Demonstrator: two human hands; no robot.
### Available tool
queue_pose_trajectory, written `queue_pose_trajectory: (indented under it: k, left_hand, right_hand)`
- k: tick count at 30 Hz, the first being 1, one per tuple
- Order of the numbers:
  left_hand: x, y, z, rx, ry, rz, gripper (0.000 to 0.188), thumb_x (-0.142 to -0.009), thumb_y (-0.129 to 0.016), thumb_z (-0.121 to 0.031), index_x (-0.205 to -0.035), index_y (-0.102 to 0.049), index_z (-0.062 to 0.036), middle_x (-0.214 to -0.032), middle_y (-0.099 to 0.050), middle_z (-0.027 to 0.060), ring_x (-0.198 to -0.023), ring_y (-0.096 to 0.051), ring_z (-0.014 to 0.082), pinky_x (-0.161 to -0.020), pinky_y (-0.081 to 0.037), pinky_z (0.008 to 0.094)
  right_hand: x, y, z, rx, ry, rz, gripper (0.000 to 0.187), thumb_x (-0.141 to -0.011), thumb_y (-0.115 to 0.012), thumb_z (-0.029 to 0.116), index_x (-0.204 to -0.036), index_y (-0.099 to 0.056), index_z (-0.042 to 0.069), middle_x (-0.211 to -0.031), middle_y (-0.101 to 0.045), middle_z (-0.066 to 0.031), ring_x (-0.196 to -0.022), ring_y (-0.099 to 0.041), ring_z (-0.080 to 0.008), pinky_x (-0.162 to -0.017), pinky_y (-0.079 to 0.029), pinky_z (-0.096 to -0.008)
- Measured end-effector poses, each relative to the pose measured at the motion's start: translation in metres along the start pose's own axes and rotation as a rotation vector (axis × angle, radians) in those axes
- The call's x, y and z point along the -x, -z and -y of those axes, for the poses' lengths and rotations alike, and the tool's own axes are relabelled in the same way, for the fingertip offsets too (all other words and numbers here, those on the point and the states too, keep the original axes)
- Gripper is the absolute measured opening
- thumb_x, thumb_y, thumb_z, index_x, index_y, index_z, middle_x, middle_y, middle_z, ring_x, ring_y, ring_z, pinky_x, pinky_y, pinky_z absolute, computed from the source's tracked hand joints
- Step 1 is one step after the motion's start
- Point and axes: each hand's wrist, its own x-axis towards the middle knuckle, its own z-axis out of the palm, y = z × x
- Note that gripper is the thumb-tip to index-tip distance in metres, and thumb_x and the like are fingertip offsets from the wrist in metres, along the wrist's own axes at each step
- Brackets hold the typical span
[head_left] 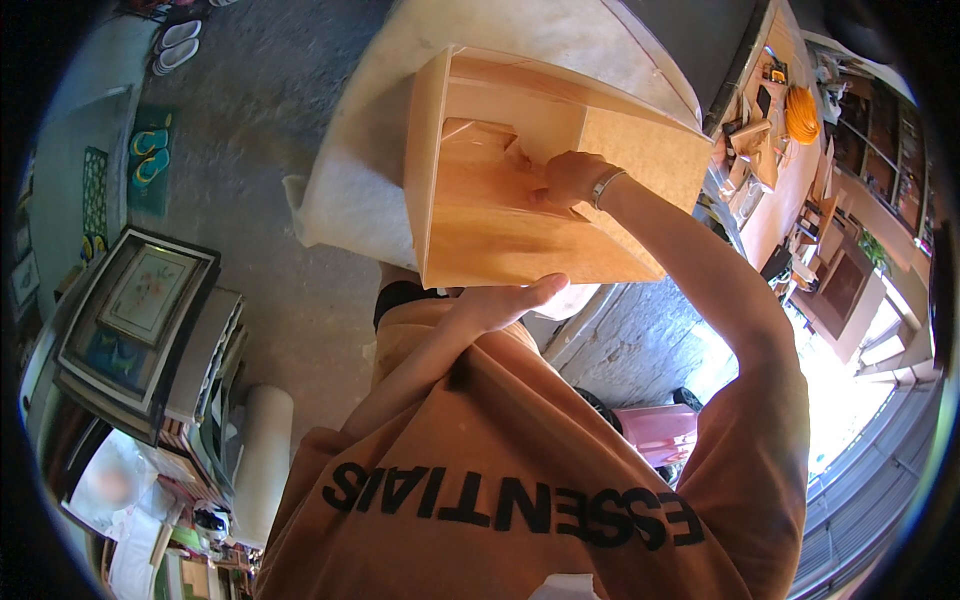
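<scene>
A pale wooden box (545, 252) with its open side up is tilted in front of me, above a table under a whitish cover (350, 150). My left hand (515, 303) holds its near edge from below, the thumb along the wall and the other fingers hidden under the box. My right hand (577, 180), with a bracelet at the wrist, reaches inside; its fingers are closed and point down toward the inner surface. Beside those fingers a brown, ragged-edged patch like a paper sheet (475, 150) shows inside the box. Whatever the right fingers pinch is hidden.
At the right a workbench (775, 215) bears a roll of orange cord (801, 115), a tape measure (775, 72) and wood scraps. Framed pictures (140, 300) lean in a stack at the left, by a white roll (262, 465). Sandals (150, 155) lie on the floor.
</scene>
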Motion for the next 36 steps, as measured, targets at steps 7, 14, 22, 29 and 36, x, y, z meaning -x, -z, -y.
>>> queue_pose_trajectory:
  k: [7,14,22,29,36]
  left_hand:
    - [0.001,0.002,0.0,0.038,0.052,0.037,0.056,-0.092,-0.074,-0.036,-0.133,-0.057,-0.0019,-0.131,-0.062,0.0108,-0.117,-0.058,0.0212,-0.101,-0.047,0.0351]
    - [0.002,0.0,0.002,-0.02,0.05,0.018,0.05,-0.093,-0.073,-0.036,-0.127,-0.061,-0.0018,-0.121,-0.066,0.0093,-0.108,-0.061,0.0202,-0.095,-0.05,0.0346]
    - [0.005,0.001,0.005,0.013,-0.029,0.013,0.045,-0.094,-0.073,-0.035,-0.123,-0.063,-0.0021,-0.115,-0.067,0.007,-0.1,-0.061,0.017,-0.089,-0.052,0.0328]
    - [0.004,0.001,0.001,0.054,0.064,0.033,0.044,-0.094,-0.073,-0.035,-0.123,-0.064,-0.0028,-0.114,-0.068,0.0058,-0.099,-0.061,0.0161,-0.089,-0.052,0.0323]
    - [0.003,-0.001,-0.001,-0.042,0.061,-0.014,0.048,-0.094,-0.071,-0.042,-0.122,-0.065,-0.0036,-0.114,-0.069,0.0053,-0.099,-0.062,0.0173,-0.09,-0.051,0.0337]
  right_hand:
    - [-0.002,-0.008,-0.016,-0.39,0.008,0.187,0.053,-0.09,-0.062,0.059,-0.114,-0.072,0.012,-0.084,-0.071,-0.0111,-0.085,-0.071,-0.0249,-0.063,-0.057,-0.0396]
    - [-0.023,-0.025,-0.009,-0.116,0.09,-0.165,0.04,-0.089,-0.07,0.039,-0.105,-0.073,0.003,-0.09,-0.074,-0.0183,-0.091,-0.073,-0.0328,-0.076,-0.058,-0.0457]
    - [-0.011,0.004,0.013,-0.306,-0.083,-0.118,0.02,-0.09,-0.068,0.02,-0.095,-0.074,0.002,-0.09,-0.075,-0.0139,-0.089,-0.074,-0.0309,-0.077,-0.059,-0.0438]
    - [-0.032,-0.012,0.004,-0.246,0.044,-0.392,0.014,-0.091,-0.066,0.016,-0.091,-0.074,0.004,-0.084,-0.073,-0.0172,-0.087,-0.073,-0.0323,-0.078,-0.059,-0.0413]
    - [-0.061,-0.043,-0.007,-0.152,0.045,-0.596,0.017,-0.092,-0.066,0.016,-0.099,-0.073,0.002,-0.095,-0.073,-0.0207,-0.093,-0.071,-0.0356,-0.084,-0.057,-0.0456]
